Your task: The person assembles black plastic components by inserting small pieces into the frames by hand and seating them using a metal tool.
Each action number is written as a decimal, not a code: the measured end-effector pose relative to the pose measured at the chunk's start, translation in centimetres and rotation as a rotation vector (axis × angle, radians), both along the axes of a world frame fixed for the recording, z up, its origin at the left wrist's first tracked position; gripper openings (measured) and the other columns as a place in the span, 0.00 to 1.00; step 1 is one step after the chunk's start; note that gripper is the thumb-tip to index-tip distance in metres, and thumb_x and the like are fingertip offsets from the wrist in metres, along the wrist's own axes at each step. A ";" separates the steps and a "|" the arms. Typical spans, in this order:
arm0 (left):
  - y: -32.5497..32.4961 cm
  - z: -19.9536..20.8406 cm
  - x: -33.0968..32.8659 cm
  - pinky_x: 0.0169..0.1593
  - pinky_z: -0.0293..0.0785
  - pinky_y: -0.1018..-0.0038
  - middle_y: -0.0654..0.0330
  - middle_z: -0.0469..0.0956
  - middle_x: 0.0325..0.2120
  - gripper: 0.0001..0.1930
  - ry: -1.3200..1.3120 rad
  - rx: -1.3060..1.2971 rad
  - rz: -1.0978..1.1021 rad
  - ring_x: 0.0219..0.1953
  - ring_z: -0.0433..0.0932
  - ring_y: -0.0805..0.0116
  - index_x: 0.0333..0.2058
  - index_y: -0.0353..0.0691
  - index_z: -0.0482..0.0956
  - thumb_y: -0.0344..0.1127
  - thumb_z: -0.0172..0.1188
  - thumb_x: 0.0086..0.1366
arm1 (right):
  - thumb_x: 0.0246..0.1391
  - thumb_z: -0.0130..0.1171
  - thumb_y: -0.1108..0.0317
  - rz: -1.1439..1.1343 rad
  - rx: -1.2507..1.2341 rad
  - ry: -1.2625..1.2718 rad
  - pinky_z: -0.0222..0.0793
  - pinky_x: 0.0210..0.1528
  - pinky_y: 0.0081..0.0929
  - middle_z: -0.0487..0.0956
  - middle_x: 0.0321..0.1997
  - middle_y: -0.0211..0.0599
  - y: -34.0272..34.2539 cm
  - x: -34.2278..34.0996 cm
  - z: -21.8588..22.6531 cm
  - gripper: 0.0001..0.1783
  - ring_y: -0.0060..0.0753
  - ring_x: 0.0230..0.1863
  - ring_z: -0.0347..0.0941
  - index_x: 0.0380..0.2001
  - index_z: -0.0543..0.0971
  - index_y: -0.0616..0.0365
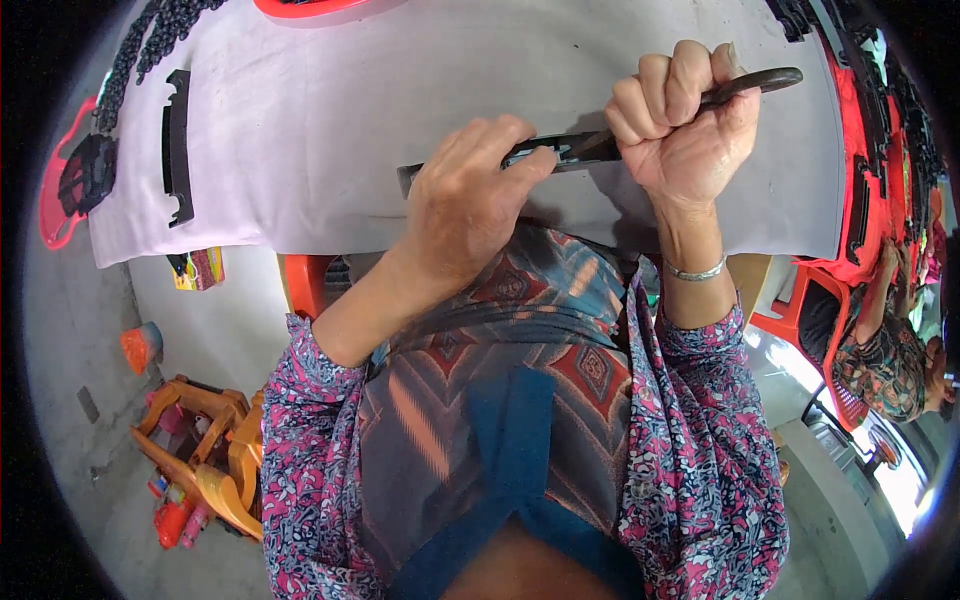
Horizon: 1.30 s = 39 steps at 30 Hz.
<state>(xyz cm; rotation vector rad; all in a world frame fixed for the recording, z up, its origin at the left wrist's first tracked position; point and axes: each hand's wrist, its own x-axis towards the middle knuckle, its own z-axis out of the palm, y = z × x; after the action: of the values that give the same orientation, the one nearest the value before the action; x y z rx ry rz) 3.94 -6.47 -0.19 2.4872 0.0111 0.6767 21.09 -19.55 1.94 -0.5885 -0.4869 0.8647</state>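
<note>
A long black plastic strip [408, 178] lies crosswise near the table's front edge, with open slots along its middle. My left hand [468, 195] is closed over it, thumb and fingers pressing from above. My right hand [690, 130] is turned palm up, its fingers wrapped round a dark-handled tool [782, 79]. The handle's rounded end sticks out to the right of the fist. From the other side, the tool's narrow pointed end reaches down to the strip's slots. My fist hides the middle of the tool, so its exact kind does not show.
The table [300, 130] has a pale cloth. Another black strip [178, 148] lies at its left. A red-rimmed container [310, 10] stands at the far edge. Black parts [172, 30] pile up far left, above a pink basket [52, 215]. Rightward, a person [885, 365] works beside red cloth [850, 150].
</note>
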 end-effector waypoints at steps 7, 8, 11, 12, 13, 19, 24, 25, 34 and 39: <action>0.0 0.1 0.0 0.42 0.76 0.63 0.56 0.77 0.38 0.13 0.010 0.002 0.004 0.40 0.78 0.54 0.38 0.40 0.81 0.24 0.66 0.52 | 0.70 0.37 0.42 -0.030 -0.003 -0.032 0.38 0.19 0.25 0.54 0.15 0.25 -0.1 -0.4 0.1 0.31 0.21 0.16 0.41 0.18 0.61 0.52; 0.0 0.2 0.0 0.42 0.76 0.63 0.55 0.77 0.38 0.12 0.008 0.001 0.005 0.40 0.78 0.54 0.38 0.40 0.81 0.24 0.65 0.52 | 0.70 0.37 0.42 -0.029 -0.003 -0.033 0.38 0.19 0.25 0.54 0.15 0.25 -0.1 -0.3 0.1 0.31 0.21 0.16 0.41 0.18 0.61 0.52; 0.0 0.2 0.0 0.42 0.76 0.63 0.55 0.77 0.38 0.12 0.003 -0.003 0.007 0.39 0.78 0.53 0.38 0.40 0.81 0.24 0.65 0.52 | 0.70 0.37 0.42 -0.034 0.013 -0.019 0.38 0.19 0.25 0.54 0.15 0.25 -0.1 -0.3 0.0 0.31 0.21 0.16 0.41 0.18 0.61 0.53; 0.0 0.1 0.0 0.41 0.76 0.63 0.55 0.77 0.38 0.12 -0.001 -0.006 0.007 0.39 0.78 0.53 0.38 0.40 0.81 0.24 0.65 0.52 | 0.70 0.37 0.42 -0.029 0.008 -0.016 0.38 0.19 0.25 0.54 0.15 0.25 -0.2 -0.2 -0.1 0.31 0.21 0.16 0.41 0.18 0.61 0.52; 0.0 0.1 0.0 0.41 0.76 0.63 0.55 0.77 0.38 0.12 0.000 -0.006 0.007 0.39 0.78 0.53 0.38 0.40 0.81 0.24 0.65 0.52 | 0.70 0.37 0.42 -0.023 0.003 -0.013 0.37 0.19 0.25 0.54 0.15 0.25 -0.2 -0.1 -0.1 0.31 0.21 0.16 0.41 0.18 0.61 0.52; 0.0 -0.6 0.3 0.40 0.76 0.67 0.59 0.77 0.36 0.09 -0.055 0.059 0.025 0.37 0.77 0.60 0.35 0.42 0.81 0.28 0.59 0.54 | 0.69 0.38 0.43 -0.028 0.000 -0.003 0.37 0.19 0.24 0.54 0.14 0.25 -0.1 0.0 -0.4 0.31 0.21 0.15 0.41 0.17 0.61 0.52; -0.2 -0.7 0.5 0.39 0.76 0.66 0.58 0.76 0.35 0.09 -0.121 0.026 0.014 0.36 0.77 0.59 0.34 0.40 0.81 0.26 0.59 0.53 | 0.69 0.37 0.44 -0.040 -0.008 0.023 0.37 0.19 0.24 0.53 0.14 0.25 0.0 0.2 -0.4 0.30 0.21 0.15 0.40 0.16 0.59 0.52; -0.2 -0.6 0.4 0.39 0.76 0.66 0.58 0.76 0.35 0.09 -0.123 0.023 0.012 0.36 0.77 0.59 0.34 0.40 0.81 0.26 0.59 0.53 | 0.68 0.37 0.44 -0.036 -0.006 0.033 0.37 0.18 0.25 0.52 0.14 0.25 -0.1 0.2 -0.5 0.30 0.21 0.15 0.40 0.16 0.59 0.52; -0.4 -0.1 0.2 0.40 0.77 0.65 0.56 0.76 0.36 0.12 -0.037 0.031 0.018 0.37 0.79 0.56 0.36 0.39 0.82 0.22 0.65 0.51 | 0.68 0.35 0.45 -0.032 0.012 0.088 0.36 0.17 0.25 0.51 0.14 0.23 0.2 0.9 -1.5 0.29 0.21 0.15 0.39 0.16 0.59 0.50; -0.6 -0.2 0.3 0.39 0.77 0.65 0.55 0.76 0.36 0.12 -0.064 0.030 0.020 0.36 0.78 0.55 0.36 0.38 0.82 0.21 0.64 0.51 | 0.68 0.35 0.45 -0.052 0.004 0.083 0.36 0.17 0.24 0.51 0.14 0.23 0.5 1.2 -1.7 0.29 0.20 0.15 0.39 0.16 0.59 0.49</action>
<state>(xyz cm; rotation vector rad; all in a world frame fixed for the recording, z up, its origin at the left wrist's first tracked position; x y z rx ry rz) 4.26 -7.03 -0.38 2.4957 0.0022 0.7701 22.24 -19.10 0.27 -0.5570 -0.3962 0.8357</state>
